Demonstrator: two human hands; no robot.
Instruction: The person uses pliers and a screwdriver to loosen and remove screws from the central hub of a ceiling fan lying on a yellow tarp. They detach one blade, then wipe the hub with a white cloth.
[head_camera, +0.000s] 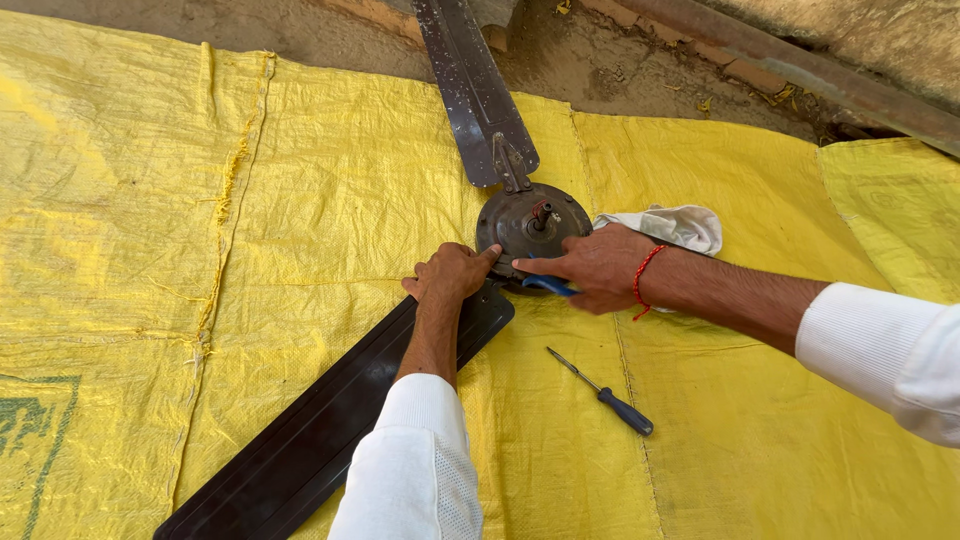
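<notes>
A dark ceiling fan motor hub (532, 222) lies on a yellow woven sheet (300, 200), with one blade (470, 85) pointing away and another blade (320, 440) running toward the lower left. My left hand (450, 275) presses on the near blade's root at the hub's edge, fingers curled. My right hand (595, 268), a red thread round its wrist, grips a blue-handled tool (548, 286) at the hub's rim. The tool's tip is hidden between my hands.
A screwdriver with a dark blue handle (605, 392) lies on the sheet below my right hand. A white cloth (675, 226) sits just right of the hub. Bare dirt and a rusty pipe (800, 65) border the sheet's far edge.
</notes>
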